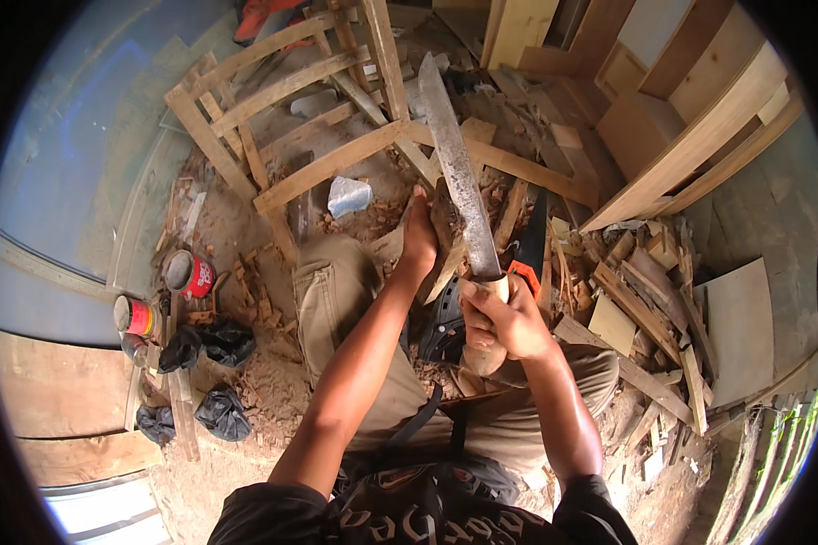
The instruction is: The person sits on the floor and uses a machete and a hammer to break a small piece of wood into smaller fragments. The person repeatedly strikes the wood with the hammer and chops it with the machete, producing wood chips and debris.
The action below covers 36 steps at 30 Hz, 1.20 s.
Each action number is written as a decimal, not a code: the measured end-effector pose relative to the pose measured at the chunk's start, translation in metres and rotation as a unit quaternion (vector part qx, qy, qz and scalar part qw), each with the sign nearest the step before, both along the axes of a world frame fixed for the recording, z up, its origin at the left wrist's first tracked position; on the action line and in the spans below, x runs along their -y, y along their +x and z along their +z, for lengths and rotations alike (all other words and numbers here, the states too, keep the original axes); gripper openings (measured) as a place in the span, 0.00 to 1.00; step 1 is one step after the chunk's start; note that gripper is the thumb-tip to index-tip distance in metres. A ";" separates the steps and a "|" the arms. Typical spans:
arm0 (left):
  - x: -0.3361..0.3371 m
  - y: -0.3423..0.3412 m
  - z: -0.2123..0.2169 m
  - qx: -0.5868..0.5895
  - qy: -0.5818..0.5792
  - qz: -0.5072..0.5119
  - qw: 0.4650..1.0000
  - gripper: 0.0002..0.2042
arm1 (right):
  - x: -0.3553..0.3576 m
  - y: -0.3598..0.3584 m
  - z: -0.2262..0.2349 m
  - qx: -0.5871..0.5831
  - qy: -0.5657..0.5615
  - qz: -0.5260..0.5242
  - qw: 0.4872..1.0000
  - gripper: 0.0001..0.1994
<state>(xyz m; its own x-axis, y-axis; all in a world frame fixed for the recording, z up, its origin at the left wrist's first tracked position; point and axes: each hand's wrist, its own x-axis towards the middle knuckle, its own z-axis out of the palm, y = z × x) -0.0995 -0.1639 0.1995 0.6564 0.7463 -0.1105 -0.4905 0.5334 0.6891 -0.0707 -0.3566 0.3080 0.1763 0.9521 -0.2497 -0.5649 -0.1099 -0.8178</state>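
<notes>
My right hand (511, 320) is wrapped round the pale wooden handle of a machete (454, 154). Its long, worn blade points up and away from me, leaning slightly left. Beside it, my left hand (418, 234) grips a rough, dark-edged piece of wood (445, 232), held upright between my knees; the fingers on its far side are mostly hidden. The blade passes in front of this wood, and I cannot tell whether they touch. Just past my right hand shows the orange handle of a saw (527, 275), its dark blade partly covered.
A wooden frame (332, 173) stands ahead, with a bluish stone block (349, 196) beneath it. Scrap wood (641, 286) piles up at right, below wooden panels (700, 136). Two red cans (189, 274) and black plastic bags (223, 413) lie at left. Wood chips litter the floor.
</notes>
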 end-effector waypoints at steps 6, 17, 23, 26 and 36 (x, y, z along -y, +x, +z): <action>-0.028 0.005 -0.040 0.029 0.020 -0.033 0.999 0.26 | 0.004 -0.010 0.012 0.178 0.018 -0.080 0.981 0.13; -0.001 -0.023 0.034 -0.311 0.383 0.015 0.869 0.26 | -0.052 0.032 0.016 0.337 0.020 -0.271 0.902 0.24; 0.045 -0.052 0.091 -0.143 0.432 0.205 0.867 0.16 | -0.058 0.039 0.006 0.259 0.055 -0.271 0.925 0.20; 0.062 -0.045 0.111 -0.161 0.547 0.232 0.788 0.18 | -0.061 0.041 0.003 0.244 0.046 -0.265 0.932 0.20; 0.076 -0.038 0.104 -0.136 0.426 0.190 0.874 0.10 | -0.055 0.049 -0.004 0.270 0.040 -0.299 0.914 0.19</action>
<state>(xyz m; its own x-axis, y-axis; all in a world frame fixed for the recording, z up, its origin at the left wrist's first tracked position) -0.1371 -0.2402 0.3037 0.3795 0.7924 0.4776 -0.2772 -0.3951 0.8758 -0.0214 -0.3019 0.3043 0.7486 0.6564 0.0934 -0.0167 0.1595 -0.9871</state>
